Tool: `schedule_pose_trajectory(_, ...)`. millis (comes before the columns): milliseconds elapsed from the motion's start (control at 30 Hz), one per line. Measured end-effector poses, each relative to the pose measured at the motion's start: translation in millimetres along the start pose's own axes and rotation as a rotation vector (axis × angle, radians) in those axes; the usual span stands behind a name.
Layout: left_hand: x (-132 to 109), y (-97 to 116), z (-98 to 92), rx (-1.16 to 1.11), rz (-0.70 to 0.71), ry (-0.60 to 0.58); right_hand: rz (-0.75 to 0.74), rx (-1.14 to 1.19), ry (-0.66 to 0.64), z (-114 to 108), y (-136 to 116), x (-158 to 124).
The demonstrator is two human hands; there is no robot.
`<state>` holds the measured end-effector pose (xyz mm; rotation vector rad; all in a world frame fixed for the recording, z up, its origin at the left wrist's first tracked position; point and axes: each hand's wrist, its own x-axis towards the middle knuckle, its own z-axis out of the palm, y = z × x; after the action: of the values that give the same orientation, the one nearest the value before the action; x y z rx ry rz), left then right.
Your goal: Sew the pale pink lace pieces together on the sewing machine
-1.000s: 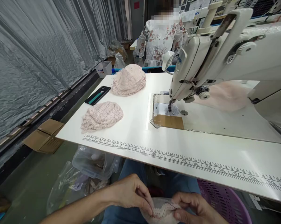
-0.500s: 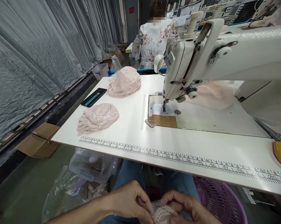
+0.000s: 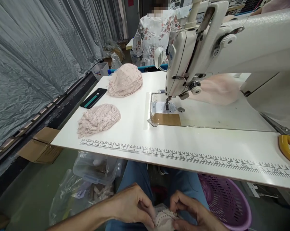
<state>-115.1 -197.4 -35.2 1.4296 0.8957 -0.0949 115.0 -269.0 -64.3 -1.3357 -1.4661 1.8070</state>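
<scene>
Low in the head view, over my lap, my left hand (image 3: 132,205) and my right hand (image 3: 193,211) both pinch a small piece of pale pink lace (image 3: 162,218). Fingers of each hand are closed on its edges, and most of the piece is hidden between them. Above my hands runs the white sewing table (image 3: 207,150) with a printed ruler along its front edge. A white sewing machine (image 3: 222,48) stands on it, needle over the plate (image 3: 167,107).
Two piles of pink lace (image 3: 99,118) (image 3: 125,80) and a black phone (image 3: 93,98) lie on the table's left. Yellow-handled scissors (image 3: 288,146) sit at the right edge. A purple basket (image 3: 229,205), a clear box (image 3: 96,166) and cardboard (image 3: 40,146) are on the floor. Another person (image 3: 154,35) works behind.
The view has shifted so the table and machine sit a little further left and up. My hands stay closed on the lace, fingers working along its edge.
</scene>
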Motion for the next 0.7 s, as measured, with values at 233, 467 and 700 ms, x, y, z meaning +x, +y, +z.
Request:
schedule_pose_trajectory(233,-2.2,0.1,0.3,0.007,0.001,-0.029,0.002,-0.03,-0.008,8.0,7.7,10.7)
schedule_pose_trajectory(467,-3.0,-3.7,0.6,0.021,-0.048,0.013,-0.149,0.065,-0.05,10.3,10.6,14.2)
schedule_pose_trajectory(700,-5.6,-4.1,0.9,0.012,-0.036,0.024,-0.204,0.104,-0.076,8.2,0.9,11.8)
